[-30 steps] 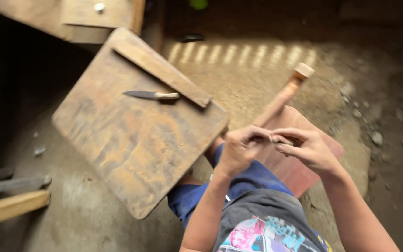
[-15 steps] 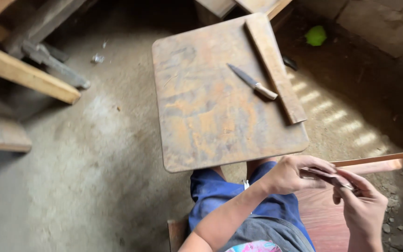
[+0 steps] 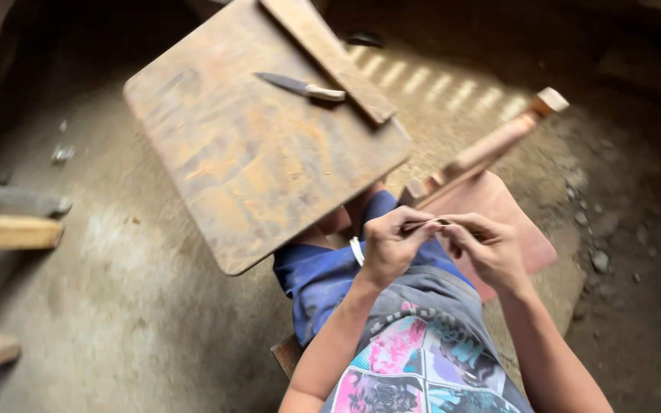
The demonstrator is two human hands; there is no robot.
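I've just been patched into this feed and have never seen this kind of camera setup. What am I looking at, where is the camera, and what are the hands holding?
There is no machine here: a person works with two bare hands. The single camera sits on that person's head and looks down, so you see their arms, printed shirt and blue shorts from above. The left hand and right hand meet above the lap and pinch a thin pale strip between the fingertips; it is too small to tell what it is. In front of the knees stands a worn wooden board. On it lie a knife with a pale handle and, touching the handle's end, a flat wooden slat. To the right is part of a reddish wooden seat on the dirt floor.
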